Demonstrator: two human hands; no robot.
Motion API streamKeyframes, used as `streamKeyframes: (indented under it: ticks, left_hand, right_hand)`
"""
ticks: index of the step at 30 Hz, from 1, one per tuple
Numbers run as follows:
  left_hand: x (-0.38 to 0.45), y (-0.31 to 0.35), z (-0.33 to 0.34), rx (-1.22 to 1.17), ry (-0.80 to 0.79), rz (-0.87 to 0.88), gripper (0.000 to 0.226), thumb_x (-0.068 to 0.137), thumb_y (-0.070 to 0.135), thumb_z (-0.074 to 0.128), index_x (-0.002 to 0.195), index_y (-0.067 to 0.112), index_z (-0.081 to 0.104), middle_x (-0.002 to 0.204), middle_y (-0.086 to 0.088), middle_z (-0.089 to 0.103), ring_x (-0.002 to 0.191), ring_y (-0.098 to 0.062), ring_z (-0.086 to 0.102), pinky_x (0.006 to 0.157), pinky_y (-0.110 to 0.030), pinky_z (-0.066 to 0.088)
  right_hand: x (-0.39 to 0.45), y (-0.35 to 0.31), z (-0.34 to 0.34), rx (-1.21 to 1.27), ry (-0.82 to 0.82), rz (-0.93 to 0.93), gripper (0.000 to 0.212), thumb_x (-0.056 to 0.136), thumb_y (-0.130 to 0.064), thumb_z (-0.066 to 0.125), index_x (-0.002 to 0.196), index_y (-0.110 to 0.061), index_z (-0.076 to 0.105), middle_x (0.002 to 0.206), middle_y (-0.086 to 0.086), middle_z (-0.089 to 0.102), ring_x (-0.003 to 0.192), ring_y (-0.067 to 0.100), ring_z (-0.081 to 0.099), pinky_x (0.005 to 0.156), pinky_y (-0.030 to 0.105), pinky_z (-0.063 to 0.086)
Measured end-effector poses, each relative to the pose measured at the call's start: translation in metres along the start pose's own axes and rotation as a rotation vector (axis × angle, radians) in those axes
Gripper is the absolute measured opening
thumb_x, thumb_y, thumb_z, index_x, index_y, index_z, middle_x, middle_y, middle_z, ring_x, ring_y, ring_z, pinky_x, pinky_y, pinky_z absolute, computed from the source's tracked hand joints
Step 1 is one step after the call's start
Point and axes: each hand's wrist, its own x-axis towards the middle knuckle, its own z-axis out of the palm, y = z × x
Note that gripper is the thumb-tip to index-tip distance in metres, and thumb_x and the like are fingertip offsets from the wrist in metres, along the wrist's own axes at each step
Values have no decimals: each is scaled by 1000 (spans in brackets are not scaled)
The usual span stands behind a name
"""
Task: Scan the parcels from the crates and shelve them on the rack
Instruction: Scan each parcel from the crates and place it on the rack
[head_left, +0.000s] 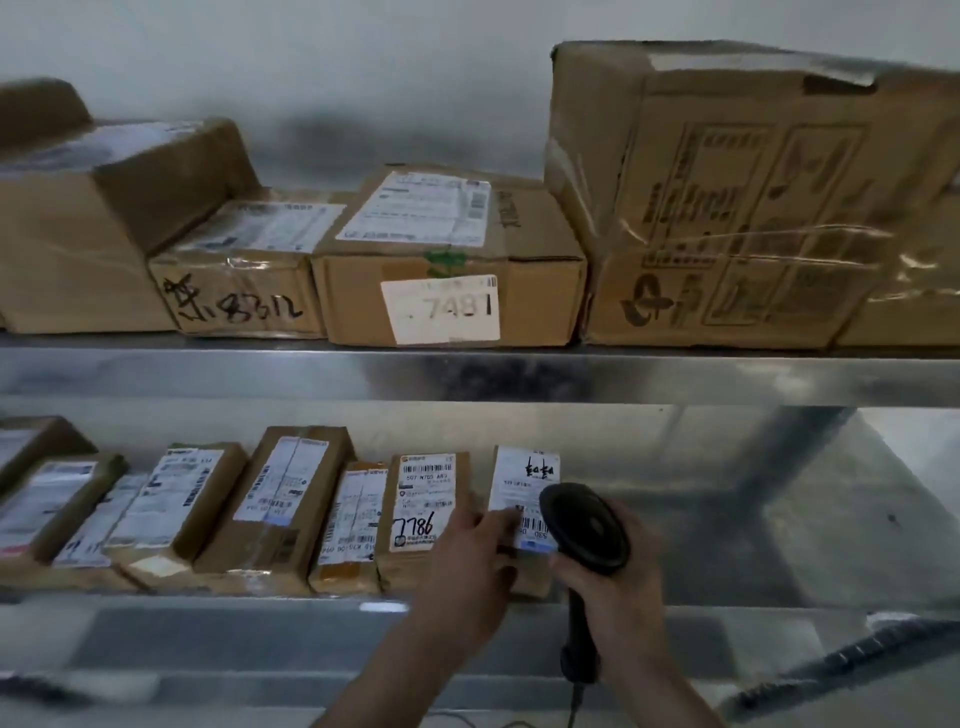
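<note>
Setting: pale wall behind a metal rack (467, 371) with two shelves in view; the picture is dim and somewhat blurred.
Upper shelf: cardboard boxes are lined up side by side; a large carton (727, 208) with printed symbols stands at the right.
Lower shelf: a row of small parcels is laid flat from the left to about the middle; bare metal is seen to the right of the row.
Parcel in hand: the rightmost small parcel (524, 493) lies on the lower shelf, just beside its neighbour (426, 499).
Left hand: the left hand (467, 551) is laid on the near end of that parcel, fingers on its label; whether it is pinched or only steadied cannot be told.
Right hand: the right hand (613, 587) is wrapped round the handle of a black scanner (584, 527), whose head is held close over the parcel's barcode.
Progress: many parcels are judged already shelved; this one appears placed and about to be scanned or just scanned. No crates are in view, so what is left cannot be judged.
Writing, upper shelf: "83312" or similar is handwritten on one box (239, 280); "7481" is printed on a white label of the middle box (447, 270).
Writing, lower shelf: "7786" is handwritten upside down on the neighbour; its label reads roughly "507 N705"; dark handwritten characters mark the rightmost parcel.
</note>
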Motion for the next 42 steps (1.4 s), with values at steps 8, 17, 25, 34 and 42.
streamKeyframes:
  ticks: [8, 17, 25, 34, 42]
  left_hand:
    - [3, -1, 22, 143, 86, -71, 41, 101, 17, 53, 140, 29, 57, 134, -2, 52, 120, -19, 54, 93, -22, 41]
    - [12, 2, 37, 308, 104, -164, 31, 102, 12, 45, 131, 19, 54, 126, -7, 55, 112, -23, 55, 88, -31, 48]
    - [14, 0, 37, 376, 132, -177, 32, 96, 4, 53, 125, 17, 57, 122, -6, 55, 110, -23, 54, 85, -30, 49]
    - [15, -7, 34, 401, 146, -158, 33, 99, 13, 53, 132, 21, 54, 130, -2, 54, 118, -20, 47, 88, -29, 48]
    - [3, -16, 25, 340, 188, -187, 34, 81, 8, 71, 111, 24, 68, 109, 4, 63, 96, -15, 56, 68, -24, 50]
  right_hand:
    - [15, 18, -5, -40, -129, 57, 78, 52, -19, 86, 126, -30, 64, 108, -3, 75, 99, 25, 72, 86, 59, 59]
    - [19, 30, -1, -2, -156, 153, 82, 52, -19, 88, 128, -39, 61, 115, -7, 74, 108, 21, 70, 91, 59, 57]
    - [25, 29, 5, -37, -184, 148, 79, 46, -28, 86, 118, -50, 62, 107, -1, 75, 101, 39, 70, 88, 62, 58]
    - [31, 21, 7, -20, -211, 111, 81, 44, -27, 85, 121, -38, 64, 104, 0, 75, 96, 40, 70, 86, 66, 56]
    - [25, 13, -7, -37, -228, 86, 76, 48, -26, 84, 119, -41, 64, 105, -10, 74, 99, 25, 71, 87, 62, 58]
